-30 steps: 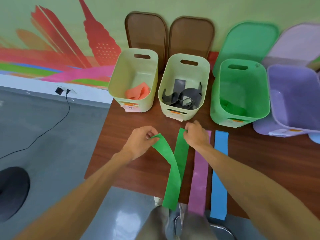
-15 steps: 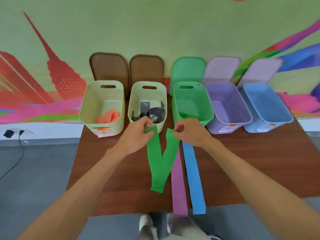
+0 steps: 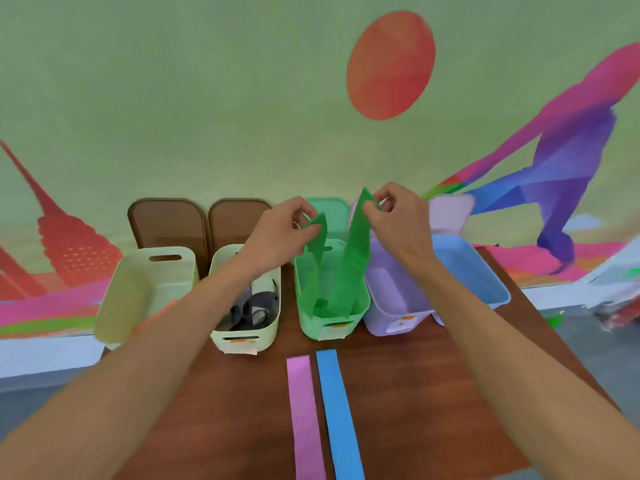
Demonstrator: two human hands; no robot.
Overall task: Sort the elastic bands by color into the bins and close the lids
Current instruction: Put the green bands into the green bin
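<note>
Behind, muralled wall (image 3: 207, 98); bins (image 3: 308, 320) on table (image 3: 415, 393).

Green band (image 3: 349, 268) between both hands, its fold inside green bin (image 3: 332, 323).

The pink band (image 3: 304, 420) and blue band (image 3: 341, 417) run off the bottom edge; the green bin's (image 3: 332, 325) contents look blurred.

A dark reddish-brown wooden table (image 3: 398, 393) stands against a pale green painted wall (image 3: 207, 98) bearing a bright mural: a large orange-red oval (image 3: 390, 64) high at centre, a red skyscraper with a tapering spire (image 3: 74, 251) at left, and a faceted purple-and-magenta human-shaped figure (image 3: 568, 168) at right. Pink and green painted streaks (image 3: 45, 310) run low along the wall above a white baseboard strip (image 3: 45, 355). Grey floor (image 3: 606, 358) shows at right, near a blurred heap of red and white items (image 3: 620, 313).
</note>
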